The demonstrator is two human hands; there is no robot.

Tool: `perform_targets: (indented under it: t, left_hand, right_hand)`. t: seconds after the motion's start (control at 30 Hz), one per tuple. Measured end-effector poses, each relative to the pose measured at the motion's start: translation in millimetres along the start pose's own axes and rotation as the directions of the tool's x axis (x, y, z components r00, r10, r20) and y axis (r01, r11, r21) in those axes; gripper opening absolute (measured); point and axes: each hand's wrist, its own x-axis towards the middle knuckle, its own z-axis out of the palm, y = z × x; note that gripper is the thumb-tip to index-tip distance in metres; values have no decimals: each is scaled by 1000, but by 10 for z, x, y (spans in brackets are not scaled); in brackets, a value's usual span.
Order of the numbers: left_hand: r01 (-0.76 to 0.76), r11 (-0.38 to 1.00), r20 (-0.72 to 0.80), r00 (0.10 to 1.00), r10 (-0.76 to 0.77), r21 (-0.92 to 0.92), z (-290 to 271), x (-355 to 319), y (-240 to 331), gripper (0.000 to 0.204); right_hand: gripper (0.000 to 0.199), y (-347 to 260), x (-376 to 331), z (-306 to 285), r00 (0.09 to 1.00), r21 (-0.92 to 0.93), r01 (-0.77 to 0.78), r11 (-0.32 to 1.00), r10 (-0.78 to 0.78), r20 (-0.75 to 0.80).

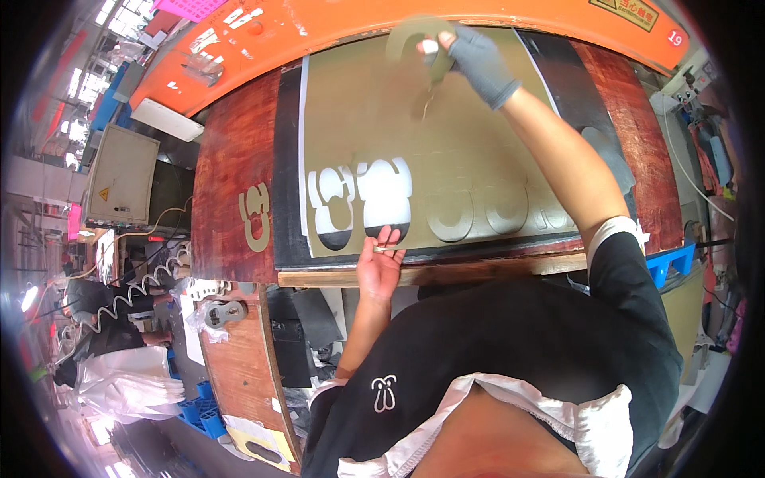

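Note:
A large olive sheet (374,95) lies on the worktable under an orange machine beam. Two shoe-shaped openings in its near left part show white and black beneath; shoe-like cut outlines (450,217) run to their right. My right hand (482,72), in a grey fingerless glove, is raised over the sheet's far edge. Its fingers are closed on a curved olive cut-out (405,38), blurred by motion. At the near edge, my left hand (380,267) is bare and palm up. Between its thumb and fingers is a thin olive piece (390,248), seen almost edge-on.
An olive cut-out (255,217) lies on the reddish board at left. The orange beam (319,30) spans the far side. A grey control box (121,175) stands at left, above a coiled cable (131,296). A wooden side table (239,350) holds grey sole-shaped parts (225,314).

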Motion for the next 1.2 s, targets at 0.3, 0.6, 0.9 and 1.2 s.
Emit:
perform_targets:
  t: [0.3, 0.6, 0.9, 1.2]
  left_hand:
    - [370, 925, 187, 906, -380, 87, 374, 9, -473, 32]
    - [424, 902, 515, 793, -325, -85, 455, 95, -635, 27]
    - [324, 939, 228, 911, -342, 116, 349, 30, -607, 25]
    - [621, 761, 342, 685, -643, 187, 682, 54, -906, 44]
  right_hand:
    - [28, 658, -1545, 244, 690, -396, 688, 608, -378, 618]
    - [45, 832, -1950, 298, 818, -323, 457, 829, -248, 519]
    - [25, 143, -449, -455, 980, 115, -171, 979, 181, -81]
    - [36, 510, -1563, -605, 804, -477, 577, 663, -358, 474]
